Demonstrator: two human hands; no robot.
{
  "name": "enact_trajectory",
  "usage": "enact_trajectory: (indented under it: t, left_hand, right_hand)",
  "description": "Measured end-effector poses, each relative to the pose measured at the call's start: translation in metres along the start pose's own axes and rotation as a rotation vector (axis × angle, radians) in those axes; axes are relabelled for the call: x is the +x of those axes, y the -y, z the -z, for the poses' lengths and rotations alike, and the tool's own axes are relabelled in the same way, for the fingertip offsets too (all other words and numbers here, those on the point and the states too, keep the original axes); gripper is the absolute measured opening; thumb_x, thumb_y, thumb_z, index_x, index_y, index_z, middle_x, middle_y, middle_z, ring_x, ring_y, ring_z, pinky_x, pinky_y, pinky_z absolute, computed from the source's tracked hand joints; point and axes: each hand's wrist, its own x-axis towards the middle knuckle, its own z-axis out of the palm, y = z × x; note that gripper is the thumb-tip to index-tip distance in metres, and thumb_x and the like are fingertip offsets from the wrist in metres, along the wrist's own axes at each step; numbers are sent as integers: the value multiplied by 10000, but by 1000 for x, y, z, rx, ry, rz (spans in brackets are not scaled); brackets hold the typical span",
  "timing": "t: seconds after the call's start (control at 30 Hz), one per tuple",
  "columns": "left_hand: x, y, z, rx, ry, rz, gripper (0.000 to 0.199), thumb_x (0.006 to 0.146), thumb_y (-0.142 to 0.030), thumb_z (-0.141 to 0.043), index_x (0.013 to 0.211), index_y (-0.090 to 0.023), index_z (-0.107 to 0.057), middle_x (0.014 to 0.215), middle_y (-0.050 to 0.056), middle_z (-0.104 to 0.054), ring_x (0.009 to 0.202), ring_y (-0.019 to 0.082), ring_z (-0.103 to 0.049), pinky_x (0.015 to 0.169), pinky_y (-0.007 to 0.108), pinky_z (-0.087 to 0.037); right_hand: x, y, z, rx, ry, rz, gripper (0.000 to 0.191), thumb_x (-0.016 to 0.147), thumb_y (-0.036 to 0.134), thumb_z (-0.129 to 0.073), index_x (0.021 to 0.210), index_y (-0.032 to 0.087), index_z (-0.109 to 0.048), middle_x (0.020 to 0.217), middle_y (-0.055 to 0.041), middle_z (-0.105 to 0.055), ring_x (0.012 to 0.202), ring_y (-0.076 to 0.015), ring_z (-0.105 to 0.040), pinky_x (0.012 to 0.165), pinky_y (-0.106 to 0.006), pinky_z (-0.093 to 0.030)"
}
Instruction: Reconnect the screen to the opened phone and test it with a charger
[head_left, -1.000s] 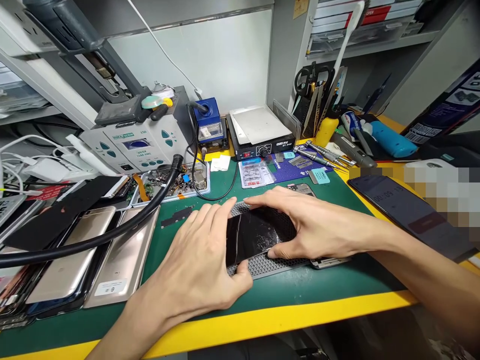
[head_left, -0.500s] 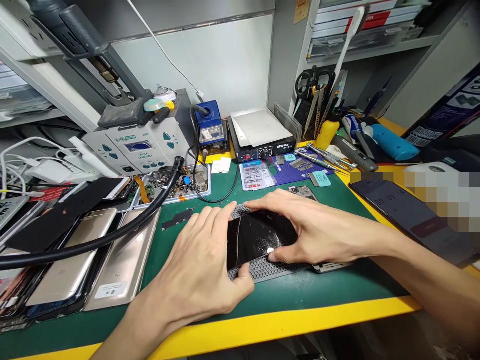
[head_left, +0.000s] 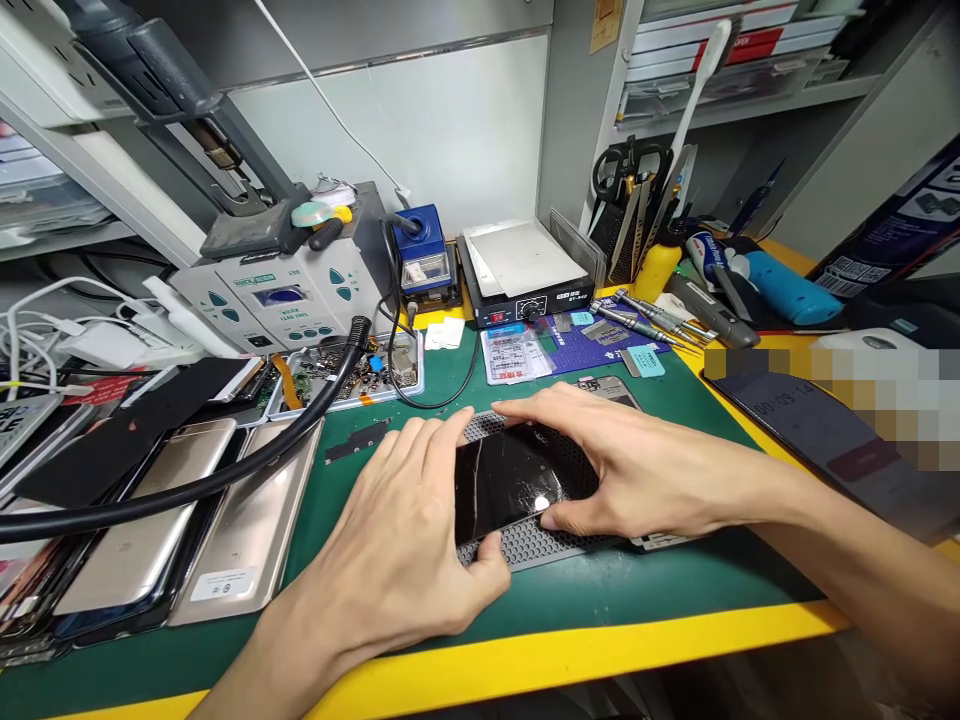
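Between my hands is a glossy black phone screen (head_left: pixel 499 475), with light glaring off its right part. My left hand (head_left: pixel 420 510) grips its left end, thumb at the near edge and fingers over the far side. At the right end, my right hand (head_left: pixel 600 460) holds it the same way, its thumb tip on the near edge. Underneath lies a grey perforated pad (head_left: pixel 536 545). An opened phone body (head_left: pixel 611 390) shows partly behind my right hand; the rest of it is hidden.
Several gold and black phones (head_left: pixel 247 520) are stacked at left, crossed by a thick black hose (head_left: pixel 225 480). Behind stand a hot-air station (head_left: pixel 285 290) and a heating plate (head_left: pixel 525 265). Screwdrivers (head_left: pixel 652 315) lie back right, and a phone with a timer (head_left: pixel 795 420) lies at right.
Both hands keep their hold on the black screen in nearly the same place. The whole view has shifted very slightly.
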Motion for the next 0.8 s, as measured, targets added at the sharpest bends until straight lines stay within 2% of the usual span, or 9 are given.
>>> enact_trajectory:
  t: [0.3,0.57,0.8]
  left_hand:
    - [0,1,-2,11,-6,6,797,728,-353,-642,1436,-101,-376,1200,168,-584,1071,327,-568,933,510,-513]
    - [-1,0,-3,15,-13,19,796,729,-362,-653,1437,-148,-357,1199,160,-586,1064,339,-583,919,518,-521]
    - [-1,2,-3,17,-13,9,797,738,-367,-643,1439,-93,-382,1219,170,-584,1097,329,-580,951,502,-510]
  right_hand:
    - [-2,-2,3,6,29,-2,868,759,279,-724,1545,256,-356,1500,-93,-504,1354,-308,-498,1086,-418,-464]
    - [-4,-2,5,-7,38,15,908,747,250,-719,1566,253,-328,1518,-88,-492,1359,-304,-496,1101,-415,-458]
    - [-2,-3,6,-8,25,30,879,745,247,-728,1549,262,-372,1501,-86,-517,1339,-308,-520,1091,-420,-470]
